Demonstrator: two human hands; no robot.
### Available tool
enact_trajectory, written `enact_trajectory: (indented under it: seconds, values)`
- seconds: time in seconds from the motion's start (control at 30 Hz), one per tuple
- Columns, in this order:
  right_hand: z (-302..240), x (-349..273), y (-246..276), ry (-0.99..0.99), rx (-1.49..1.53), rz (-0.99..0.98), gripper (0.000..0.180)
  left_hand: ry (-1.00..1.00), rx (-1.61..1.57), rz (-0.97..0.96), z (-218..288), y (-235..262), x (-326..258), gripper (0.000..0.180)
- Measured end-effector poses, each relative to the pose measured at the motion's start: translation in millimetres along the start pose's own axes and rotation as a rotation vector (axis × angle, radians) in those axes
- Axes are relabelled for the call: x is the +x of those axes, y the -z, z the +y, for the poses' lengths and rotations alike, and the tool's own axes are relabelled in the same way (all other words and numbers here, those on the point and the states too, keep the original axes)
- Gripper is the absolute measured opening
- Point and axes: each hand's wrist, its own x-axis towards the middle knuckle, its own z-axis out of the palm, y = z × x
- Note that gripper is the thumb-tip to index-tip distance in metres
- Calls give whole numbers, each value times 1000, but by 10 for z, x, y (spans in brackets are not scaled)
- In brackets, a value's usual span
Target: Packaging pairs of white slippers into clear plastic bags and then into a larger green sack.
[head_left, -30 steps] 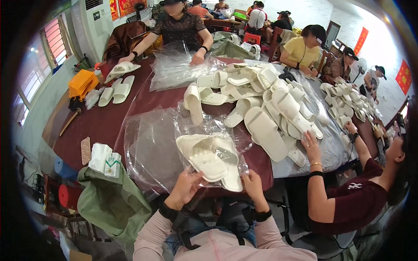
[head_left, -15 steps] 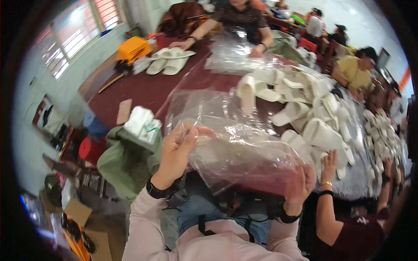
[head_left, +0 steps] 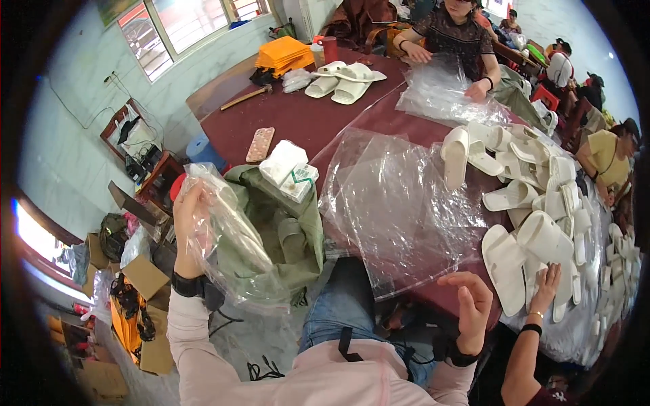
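My left hand [head_left: 187, 220] grips a clear plastic bag [head_left: 238, 254] with pale slippers inside. It holds the bag at the left of the table, over an opened green sack [head_left: 311, 237]. Down in the sack a pale slipper [head_left: 291, 238] shows. My right hand [head_left: 472, 311], empty with its fingers apart and a little bent, hovers at the table's front edge. Flat clear bags [head_left: 386, 196] lie on the dark red tabletop in front of me. Right of them rises a pile of white slippers [head_left: 542, 233].
A white packet [head_left: 284, 164] rests at the sack's rim, near a phone in a pink case [head_left: 261, 144]. Farther back lie a hammer [head_left: 247, 97], orange packs [head_left: 283, 54] and white slippers [head_left: 345, 81]. Across the table a person handles clear bags [head_left: 443, 95]. Another person's hand [head_left: 545, 287] touches the pile at right.
My left hand has carried the bagged slippers leftward from above the table to above the green sack. My right hand has let go of the bag. The view has shifted too.
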Motion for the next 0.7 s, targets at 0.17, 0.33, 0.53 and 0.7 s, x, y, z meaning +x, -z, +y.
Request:
enact_trajectory:
  seconds: [0.17, 0.33, 0.53, 0.7]
  values:
    - [-17, 34, 12, -25, 17, -23, 21, 26, -40, 78, -454, 571, 346, 11]
    - [-26, 32, 31, -39, 23, -9, 18, 190, -69, -182, -768, 1013, 538, 11]
    - [32, 49, 86, -95, -27, 11, 18, 883, 404, 29, -1756, 1338, 558, 33]
    - [127, 131, 139, -78, -100, 7, 18, 189, 470, -15, -2343, 1242, 674, 43]
